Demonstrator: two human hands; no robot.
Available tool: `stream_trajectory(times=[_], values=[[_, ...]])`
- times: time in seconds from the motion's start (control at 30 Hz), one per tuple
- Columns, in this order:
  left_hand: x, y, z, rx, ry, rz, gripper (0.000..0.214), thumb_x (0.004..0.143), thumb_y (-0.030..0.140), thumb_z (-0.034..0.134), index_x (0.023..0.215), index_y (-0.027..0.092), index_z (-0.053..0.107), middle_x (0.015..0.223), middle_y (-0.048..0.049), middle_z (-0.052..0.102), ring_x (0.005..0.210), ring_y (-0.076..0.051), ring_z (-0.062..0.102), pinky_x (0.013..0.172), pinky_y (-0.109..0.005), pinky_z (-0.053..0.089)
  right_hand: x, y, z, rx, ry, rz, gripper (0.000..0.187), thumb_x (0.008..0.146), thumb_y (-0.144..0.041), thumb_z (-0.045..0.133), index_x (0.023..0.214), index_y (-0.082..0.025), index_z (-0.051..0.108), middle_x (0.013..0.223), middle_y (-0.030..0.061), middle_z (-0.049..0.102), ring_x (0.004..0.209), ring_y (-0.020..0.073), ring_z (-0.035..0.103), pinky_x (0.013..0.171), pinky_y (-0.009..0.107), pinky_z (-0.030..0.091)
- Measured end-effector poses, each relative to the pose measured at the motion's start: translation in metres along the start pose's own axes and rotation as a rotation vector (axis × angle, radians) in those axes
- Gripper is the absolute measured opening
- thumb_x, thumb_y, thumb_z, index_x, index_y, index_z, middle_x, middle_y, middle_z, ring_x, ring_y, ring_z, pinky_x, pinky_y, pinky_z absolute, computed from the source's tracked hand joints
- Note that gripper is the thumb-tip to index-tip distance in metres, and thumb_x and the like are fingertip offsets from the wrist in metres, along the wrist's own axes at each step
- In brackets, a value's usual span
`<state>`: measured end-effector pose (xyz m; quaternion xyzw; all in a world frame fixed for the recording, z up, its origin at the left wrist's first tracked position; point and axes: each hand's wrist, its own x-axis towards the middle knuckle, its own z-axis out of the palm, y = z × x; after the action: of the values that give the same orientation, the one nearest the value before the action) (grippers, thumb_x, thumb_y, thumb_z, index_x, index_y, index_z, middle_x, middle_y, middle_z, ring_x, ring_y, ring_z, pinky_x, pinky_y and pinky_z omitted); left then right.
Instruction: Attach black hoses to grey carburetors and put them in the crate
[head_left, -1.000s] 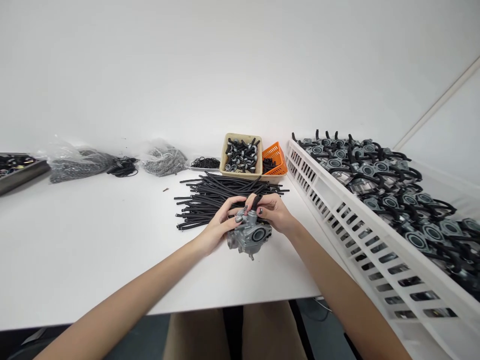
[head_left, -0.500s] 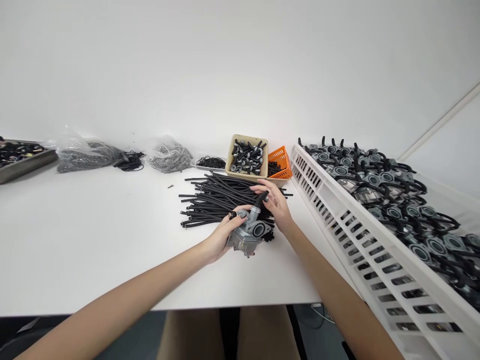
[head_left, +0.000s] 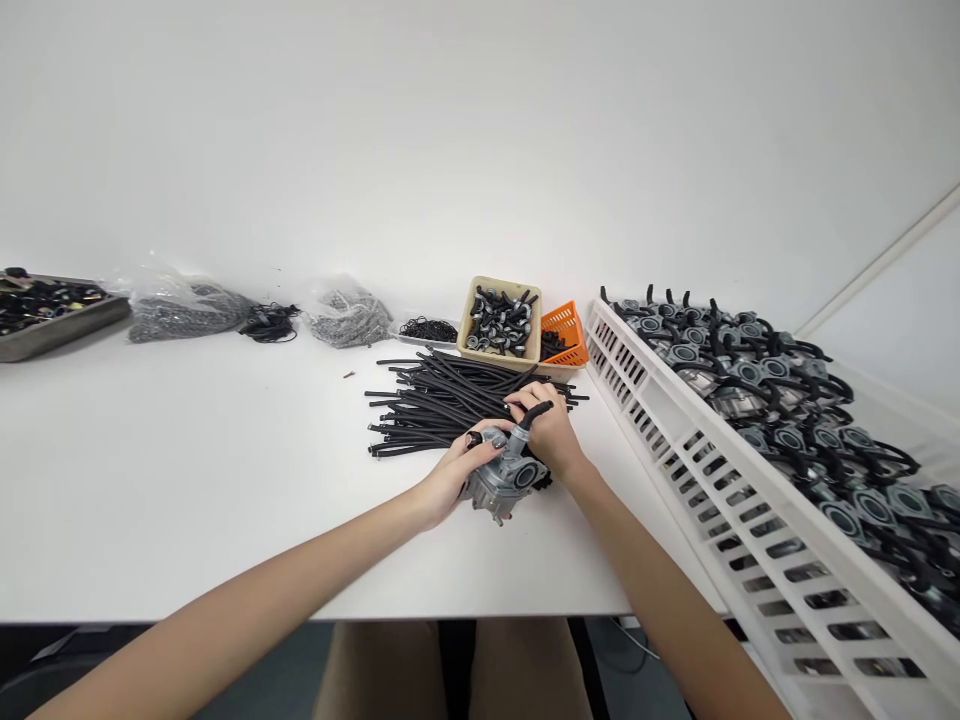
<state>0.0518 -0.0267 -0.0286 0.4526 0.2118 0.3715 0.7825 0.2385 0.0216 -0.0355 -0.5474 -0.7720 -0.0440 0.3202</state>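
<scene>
A die-cast metal carburetor (head_left: 499, 485) sits low on the white table, gripped in my left hand (head_left: 459, 470) by its body. A short black rubber hose (head_left: 537, 410) curves from the top of the carburetor, and my right hand (head_left: 550, 428) is closed around it near the carburetor's neck. Both hands are in front of a loose pile of black rubber hoses (head_left: 435, 410), and the carburetor's underside rests close to the pile's near edge. Part of the carburetor's body is hidden by my fingers.
A beige tray of metal-and-black fittings (head_left: 501, 290) and an orange basket (head_left: 564, 330) stand behind the pile. To the right, a white slotted crate (head_left: 660, 425) holds several carburetors with hoses. Plastic bags of small parts (head_left: 346, 318) and a metal tray (head_left: 52, 335) lie at the left.
My right hand has closed down over the hose from its raised, spread grip. The carburetor has shifted slightly right, and the whole scene has drifted as my head turned.
</scene>
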Motion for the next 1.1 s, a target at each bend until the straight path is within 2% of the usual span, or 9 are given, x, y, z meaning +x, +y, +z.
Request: stream_trajectory(times=[0.17,0.27,0.43,0.53,0.63,0.73,0.87,1.03,1.1], values=[[0.001,0.003,0.001,0.007,0.031,0.014,0.044,0.077,0.044,0.071,0.112,0.02,0.057,0.09,-0.0052,0.061,0.062,-0.021,0.066,0.047,-0.038,0.059,0.0,-0.002,-0.001,0.052,0.011,0.014,0.019,0.089,-0.015,0.048,0.095,-0.02,0.066,0.102,0.008,0.07,0.1,0.0267,0.054,0.085,0.041,0.038],[0.001,0.003,0.0,0.013,0.04,0.03,0.043,0.077,0.043,0.07,0.111,0.02,0.058,0.091,-0.0052,0.062,0.063,-0.021,0.066,0.048,-0.037,0.059,0.001,-0.002,-0.006,0.21,0.114,0.052,0.023,0.089,-0.017,0.044,0.102,-0.021,0.063,0.1,0.0082,0.07,0.097,0.0255,0.057,0.086,0.041,0.042],[0.004,0.005,-0.004,-0.017,0.048,0.058,0.049,0.075,0.044,0.071,0.115,0.02,0.056,0.093,-0.0062,0.063,0.061,-0.021,0.066,0.047,-0.04,0.06,0.006,-0.001,-0.017,0.772,0.346,0.249,0.024,0.087,-0.026,0.051,0.109,-0.023,0.06,0.088,0.0026,0.064,0.071,0.0156,0.06,0.069,0.031,0.049],[0.006,0.011,-0.006,-0.05,0.098,0.102,0.05,0.074,0.044,0.071,0.115,0.02,0.054,0.091,-0.0066,0.064,0.062,-0.023,0.067,0.047,-0.04,0.059,0.009,0.004,-0.028,1.158,0.333,0.385,0.019,0.08,-0.029,0.06,0.098,-0.024,0.062,0.074,-0.002,0.057,0.059,0.0115,0.053,0.06,0.027,0.046],[0.008,0.02,-0.007,-0.088,0.175,0.161,0.047,0.075,0.042,0.069,0.112,0.019,0.053,0.087,-0.0062,0.064,0.066,-0.027,0.069,0.046,-0.04,0.059,0.009,0.01,-0.042,1.37,0.246,0.398,0.021,0.076,-0.033,0.062,0.095,-0.026,0.062,0.075,0.0,0.056,0.067,0.0148,0.055,0.066,0.03,0.048],[0.009,0.029,-0.009,-0.133,0.273,0.195,0.042,0.076,0.038,0.065,0.112,0.021,0.053,0.088,-0.0061,0.067,0.07,-0.028,0.071,0.05,-0.04,0.059,0.003,0.014,-0.057,1.316,0.193,0.295,0.03,0.079,-0.048,0.056,0.099,-0.028,0.061,0.082,0.0049,0.057,0.076,0.0202,0.056,0.072,0.038,0.048],[0.011,0.038,-0.016,-0.165,0.384,0.226,0.038,0.079,0.037,0.063,0.113,0.023,0.053,0.095,-0.0064,0.07,0.075,-0.027,0.073,0.058,-0.04,0.061,-0.005,0.017,-0.07,1.155,0.169,0.127,0.059,0.079,-0.076,0.033,0.107,-0.032,0.059,0.087,0.0076,0.055,0.08,0.0245,0.053,0.073,0.043,0.044],[0.011,0.046,-0.021,-0.185,0.47,0.257,0.039,0.08,0.038,0.062,0.114,0.021,0.053,0.091,-0.0061,0.072,0.075,-0.026,0.074,0.061,-0.039,0.061,0.0,0.022,-0.074,1.272,0.446,0.17,0.022,0.08,-0.054,0.061,0.086,-0.033,0.059,0.069,-0.0021,0.045,0.06,0.016,0.042,0.062,0.033,0.04],[0.012,0.048,-0.022,-0.19,0.492,0.258,0.038,0.081,0.039,0.06,0.113,0.02,0.054,0.088,-0.0059,0.072,0.074,-0.026,0.074,0.061,-0.038,0.061,0.004,0.023,-0.072,1.334,0.53,0.217,0.021,0.075,-0.046,0.071,0.082,-0.03,0.059,0.066,-0.0045,0.044,0.057,0.013,0.041,0.059,0.029,0.04]])
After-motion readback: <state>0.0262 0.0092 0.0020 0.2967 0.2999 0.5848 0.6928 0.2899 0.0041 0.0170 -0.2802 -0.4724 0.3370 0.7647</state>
